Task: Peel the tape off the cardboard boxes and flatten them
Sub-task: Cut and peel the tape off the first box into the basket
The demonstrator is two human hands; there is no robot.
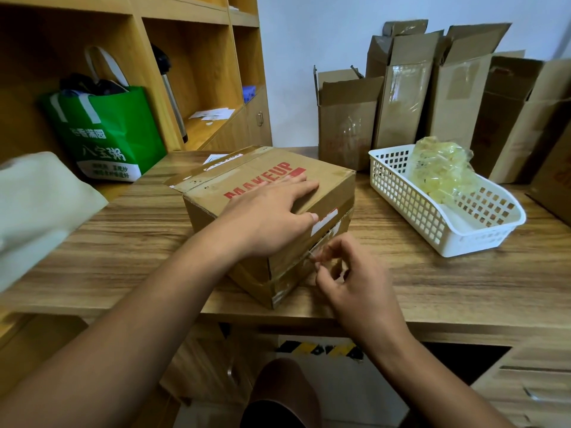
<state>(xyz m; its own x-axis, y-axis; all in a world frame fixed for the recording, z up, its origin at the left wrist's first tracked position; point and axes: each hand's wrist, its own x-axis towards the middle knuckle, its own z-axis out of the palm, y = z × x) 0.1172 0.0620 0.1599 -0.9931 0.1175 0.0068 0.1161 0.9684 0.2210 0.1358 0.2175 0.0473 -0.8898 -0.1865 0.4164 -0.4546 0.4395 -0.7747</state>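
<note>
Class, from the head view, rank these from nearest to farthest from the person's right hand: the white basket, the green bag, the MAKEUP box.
1. MAKEUP box, at the right hand, which pinches its tape.
2. white basket, to the right.
3. green bag, far left by the shelves.

A box (253,171) is sitting on the table (432,282), a basket (401,196) lying right of it, opened boxes (401,97) standing behind.
</note>
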